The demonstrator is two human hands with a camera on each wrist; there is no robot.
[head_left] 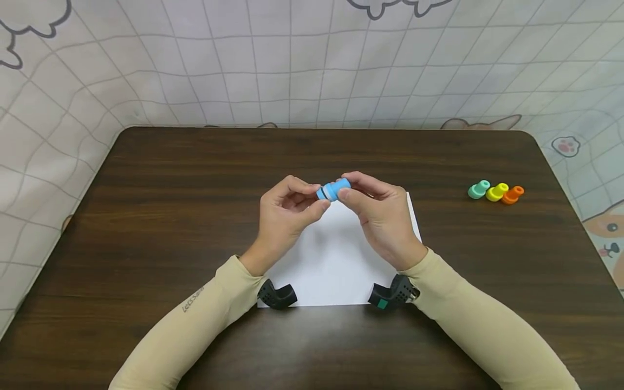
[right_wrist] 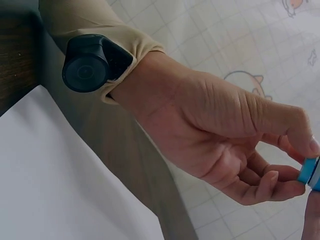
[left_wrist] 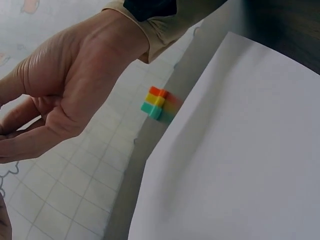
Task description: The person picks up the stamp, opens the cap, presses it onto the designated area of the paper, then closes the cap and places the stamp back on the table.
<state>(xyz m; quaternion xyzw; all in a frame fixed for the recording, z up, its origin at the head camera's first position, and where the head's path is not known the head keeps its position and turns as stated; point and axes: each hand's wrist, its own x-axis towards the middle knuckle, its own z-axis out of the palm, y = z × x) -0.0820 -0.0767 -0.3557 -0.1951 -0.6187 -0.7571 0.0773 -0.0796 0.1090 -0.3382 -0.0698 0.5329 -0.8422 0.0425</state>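
A small blue plastic piece [head_left: 333,189], which looks like a toy stamp, is held aslant above the paper. Near its left end are a pale band and a dark line. My left hand [head_left: 287,214] pinches that left end between thumb and fingers. At the other end, my right hand [head_left: 382,219] grips the thicker blue body. Beneath both hands lies a white sheet of paper [head_left: 326,265]. In the right wrist view the left hand [right_wrist: 215,125] pinches the blue end [right_wrist: 307,170] at the frame's edge. The left wrist view shows the right hand [left_wrist: 75,80], its fingertips cut off.
Three similar pieces, teal [head_left: 479,189], yellow [head_left: 497,192] and orange [head_left: 513,195], stand together at the right of the dark wooden table [head_left: 146,216]. A white gridded cloth [head_left: 302,65] surrounds the table's back and sides. Each wrist carries a black camera [head_left: 278,295].
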